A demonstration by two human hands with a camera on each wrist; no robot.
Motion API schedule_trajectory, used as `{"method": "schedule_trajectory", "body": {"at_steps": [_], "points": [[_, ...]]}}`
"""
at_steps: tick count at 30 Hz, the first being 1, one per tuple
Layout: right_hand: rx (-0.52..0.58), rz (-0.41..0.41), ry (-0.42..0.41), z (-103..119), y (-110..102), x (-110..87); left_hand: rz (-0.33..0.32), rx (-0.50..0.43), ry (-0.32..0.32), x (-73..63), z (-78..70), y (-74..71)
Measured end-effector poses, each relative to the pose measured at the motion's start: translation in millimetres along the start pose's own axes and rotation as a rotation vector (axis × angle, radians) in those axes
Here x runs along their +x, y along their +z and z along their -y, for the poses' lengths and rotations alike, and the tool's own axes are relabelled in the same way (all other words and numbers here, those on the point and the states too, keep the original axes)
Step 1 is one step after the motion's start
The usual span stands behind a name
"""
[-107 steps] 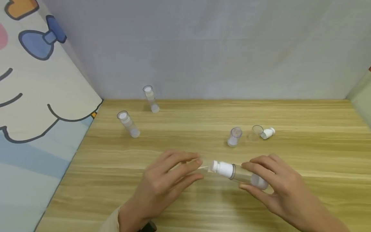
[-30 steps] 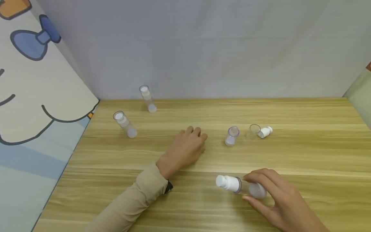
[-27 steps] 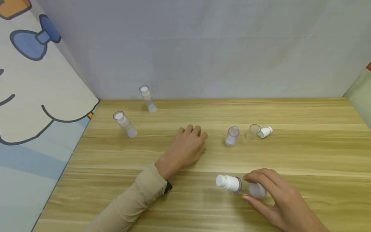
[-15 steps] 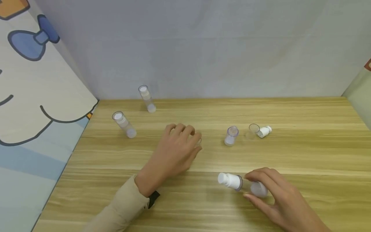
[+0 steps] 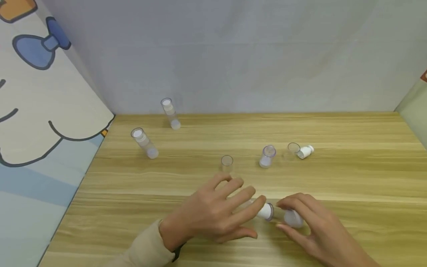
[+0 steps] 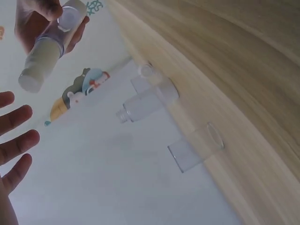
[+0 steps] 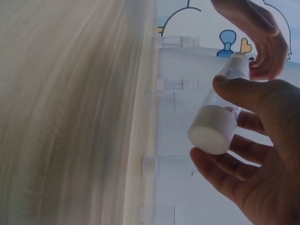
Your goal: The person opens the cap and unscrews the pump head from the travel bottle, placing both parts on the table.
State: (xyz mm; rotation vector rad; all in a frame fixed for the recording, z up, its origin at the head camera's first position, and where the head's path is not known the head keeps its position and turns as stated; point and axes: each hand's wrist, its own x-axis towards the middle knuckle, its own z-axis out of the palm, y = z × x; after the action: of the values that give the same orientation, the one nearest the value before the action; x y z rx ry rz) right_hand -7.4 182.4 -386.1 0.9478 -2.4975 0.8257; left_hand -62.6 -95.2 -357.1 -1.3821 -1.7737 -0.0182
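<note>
Right, above the worktop [image 5: 83,211] we've just had a switch: our left hand [image 5: 215,213] has come back from setting something down, its fingers spread and holding nothing. Our right hand [image 5: 318,224] still has its fingers and thumb pinched around the white-topped bottle [image 5: 271,212], held lifted and tilted, white end towards the left fingers, with a slim gap in the left wrist view. Beyond the left fingers, off to their left, we see two tall tubes [image 5: 145,143] upright; ahead of the right fingers stands a shorter tube [image 5: 267,156]. Straight past the left fingers is the released clear cup [image 5: 227,164], upright, and beyond the right fingers a second clear cup [image 5: 292,151] beside a small white piece [image 5: 305,151] lying over. So the left fingers look freed, we'd judge, and the bottle seems to have our full attention.
</note>
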Motion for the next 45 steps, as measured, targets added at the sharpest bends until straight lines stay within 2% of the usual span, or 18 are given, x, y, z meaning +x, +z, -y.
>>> {"method": "schedule_trajectory", "body": {"at_steps": [3,7,10,13,15,18,21,27,29,37,45], "points": [[0.063,0.002,-0.022,1,2,2.2,-0.015,-0.043,0.016,0.3,-4.4,1.9],[0.175,-0.027,-0.099,2,8,6.6,-0.038,-0.189,-0.048,0.4,-9.4,3.3],[0.262,-0.039,-0.148,3,11,9.7,-0.082,-0.382,-0.141,2.2,-12.1,3.9],[0.362,-0.031,-0.170,5,11,11.3,-0.129,-0.613,-0.218,4.5,-14.9,3.3],[0.446,-0.017,-0.177,5,11,11.8,-0.136,-0.779,-0.259,5.8,-16.8,2.0],[0.550,0.010,-0.175,6,10,11.2,-0.143,-0.975,-0.279,8.0,-18.3,0.0],[0.626,0.039,-0.163,6,10,9.4,-0.141,-1.083,-0.289,9.7,-17.8,-1.5],[0.831,0.103,-0.121,8,14,6.7,-0.129,-1.129,-0.318,10.5,-16.8,-4.0],[0.866,0.106,-0.113,9,15,6.8,-0.131,-1.135,-0.337,10.8,-17.6,-5.0],[0.862,0.003,-0.153,13,19,10.7,-0.197,-1.153,-0.443,13.1,-22.8,-6.6],[0.844,-0.104,-0.161,26,23,13.0,-0.291,-1.159,-0.557,13.0,-39.4,-8.2]]}}
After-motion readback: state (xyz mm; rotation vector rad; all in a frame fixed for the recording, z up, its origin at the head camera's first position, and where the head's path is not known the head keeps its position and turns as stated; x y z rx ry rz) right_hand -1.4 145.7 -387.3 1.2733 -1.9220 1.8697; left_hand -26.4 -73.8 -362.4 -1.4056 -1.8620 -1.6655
